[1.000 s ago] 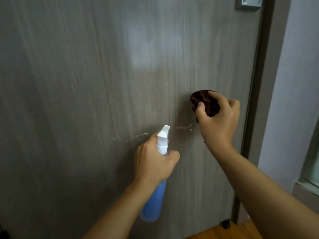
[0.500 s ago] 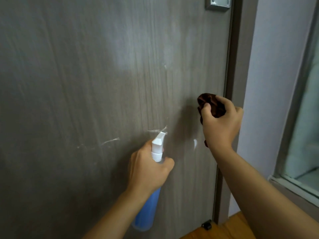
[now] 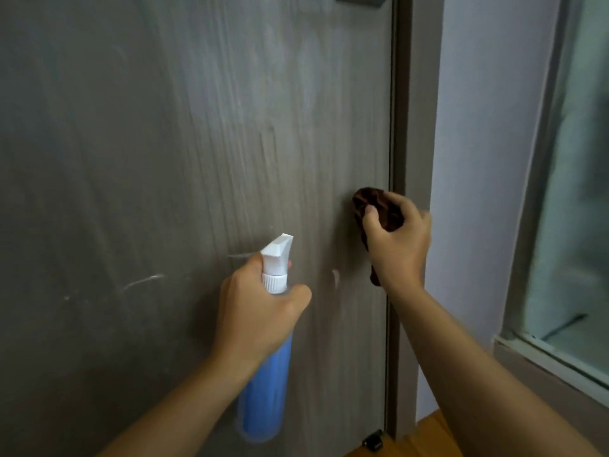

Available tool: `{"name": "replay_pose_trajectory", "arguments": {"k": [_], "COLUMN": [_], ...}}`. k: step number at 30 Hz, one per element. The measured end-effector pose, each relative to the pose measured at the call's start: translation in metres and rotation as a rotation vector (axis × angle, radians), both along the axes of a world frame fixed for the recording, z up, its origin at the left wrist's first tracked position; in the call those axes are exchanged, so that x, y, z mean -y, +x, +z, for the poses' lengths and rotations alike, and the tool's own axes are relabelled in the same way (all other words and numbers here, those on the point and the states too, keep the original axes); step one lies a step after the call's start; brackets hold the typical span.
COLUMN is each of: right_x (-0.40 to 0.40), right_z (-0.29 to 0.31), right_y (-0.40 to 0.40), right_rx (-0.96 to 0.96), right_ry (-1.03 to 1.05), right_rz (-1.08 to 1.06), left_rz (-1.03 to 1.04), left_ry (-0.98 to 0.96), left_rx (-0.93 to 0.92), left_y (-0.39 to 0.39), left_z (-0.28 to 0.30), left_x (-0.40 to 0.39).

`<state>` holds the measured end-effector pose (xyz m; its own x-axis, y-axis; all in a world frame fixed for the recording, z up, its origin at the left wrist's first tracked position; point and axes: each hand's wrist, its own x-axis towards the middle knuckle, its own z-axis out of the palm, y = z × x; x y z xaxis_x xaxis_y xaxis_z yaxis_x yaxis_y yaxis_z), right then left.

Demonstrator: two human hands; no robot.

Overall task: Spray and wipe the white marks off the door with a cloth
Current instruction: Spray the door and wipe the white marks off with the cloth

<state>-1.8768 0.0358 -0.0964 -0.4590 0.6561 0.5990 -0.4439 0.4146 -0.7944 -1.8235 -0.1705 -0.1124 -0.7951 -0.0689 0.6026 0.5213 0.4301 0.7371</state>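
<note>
A grey wood-grain door (image 3: 164, 143) fills the left of the view. White marks streak it: a long curved one (image 3: 145, 281) at the left, a short one (image 3: 239, 256) beside the nozzle, and a small one (image 3: 335, 278) near the door's right edge. My left hand (image 3: 260, 311) grips a blue spray bottle (image 3: 265, 390) with a white nozzle (image 3: 276, 255) pointed at the door. My right hand (image 3: 398, 242) holds a bunched dark brown cloth (image 3: 379, 206) against the door near its right edge, above the small mark.
The door frame (image 3: 412, 127) runs down right of the door, with a pale wall (image 3: 478, 159) beyond. A window (image 3: 576, 192) stands at far right. Orange wooden floor (image 3: 428, 437) and a small black door stop (image 3: 372, 441) lie at the bottom. A metal fitting (image 3: 361, 0) sits at the top.
The view has swung to the right, bringing the window and wall in. Both hands kept their grips, and the cloth hand now sits closer to the door's right edge.
</note>
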Motion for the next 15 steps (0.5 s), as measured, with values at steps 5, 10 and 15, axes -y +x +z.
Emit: {"name": "replay_pose_trajectory", "arguments": {"k": [5, 10, 15], "right_x": [0.004, 0.016, 0.032], "right_z": [-0.019, -0.009, 0.014], "right_y": [-0.015, -0.037, -0.041], "right_rx": [0.008, -0.006, -0.041], "right_ry": [-0.021, -0.015, 0.063], "right_rz": [-0.004, -0.007, -0.044], "left_rz": [-0.002, -0.001, -0.02], "left_ry": [0.02, 0.035, 0.079], "left_rx": [-0.036, -0.054, -0.094], "left_y": [-0.003, -0.005, 0.0], "left_z": [0.005, 0.016, 0.029], "left_x": [-0.004, 0.009, 0.025]}}
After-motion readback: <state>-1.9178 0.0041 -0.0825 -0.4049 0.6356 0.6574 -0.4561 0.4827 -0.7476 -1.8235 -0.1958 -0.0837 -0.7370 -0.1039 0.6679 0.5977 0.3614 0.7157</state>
